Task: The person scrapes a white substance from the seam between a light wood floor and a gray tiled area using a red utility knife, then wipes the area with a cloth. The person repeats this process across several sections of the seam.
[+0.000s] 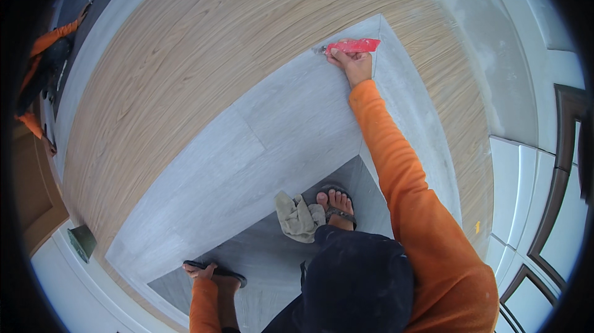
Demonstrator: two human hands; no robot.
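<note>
Red plastic tool (354, 45), flat & oblong, w/ small metal tip at its left end, pinched from below by right hand (354, 65), fingers curled shut around lower edge, thumb side toward tip. Sits high on grey tiled wall panel (297, 116), tip right at the seam where grey meets wood-grain panel (185, 54). Prob. light, stiff, hard-shelled; smooth plastic so maybe a bit slick. Best gripped mid-body along the long edges, away from metal end, which looks sharp. Orange sleeve (402, 172) stretched nearly full length up to it. Left hand (199, 270) low down, pressed flat, fingers together, on dark edge by grey floor; can't tell if gripping anything. Beige rag (296, 216) crumpled just beside sandalled foot (337, 204). White window frame (544, 209) at right.
</note>
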